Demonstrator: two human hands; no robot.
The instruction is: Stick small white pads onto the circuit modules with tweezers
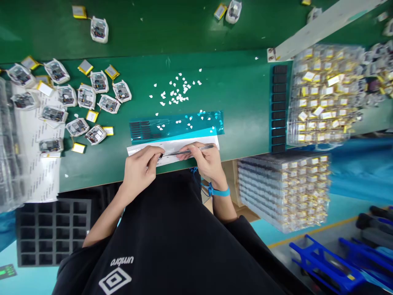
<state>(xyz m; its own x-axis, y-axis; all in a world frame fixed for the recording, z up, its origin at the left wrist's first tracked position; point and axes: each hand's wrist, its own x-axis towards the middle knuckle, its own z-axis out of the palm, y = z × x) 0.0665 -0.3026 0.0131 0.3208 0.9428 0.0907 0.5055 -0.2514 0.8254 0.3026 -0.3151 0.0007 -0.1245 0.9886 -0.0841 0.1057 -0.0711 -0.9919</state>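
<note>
My left hand [141, 166] pinches a small black piece [161, 155] over the left part of a white paper strip [135, 148]. Metal tweezers [196, 150] are held in my right hand [207, 159], their tips pointing left, close to the black piece. Whether the tips touch it cannot be made out. Just beyond the paper lies a clear blue film [172, 125] with thin black strips [140, 130] at its left end. Small white bits [179, 97] are scattered on the green table [239, 106] and partly over the film.
White-cased circuit units [86, 96] with yellow batteries crowd the left. On the right stand a black block row [278, 108] and stacked clear trays [322, 98]. A pale metal bar [325, 26] crosses the upper right. Below the left table edge sits a black compartment tray [53, 231].
</note>
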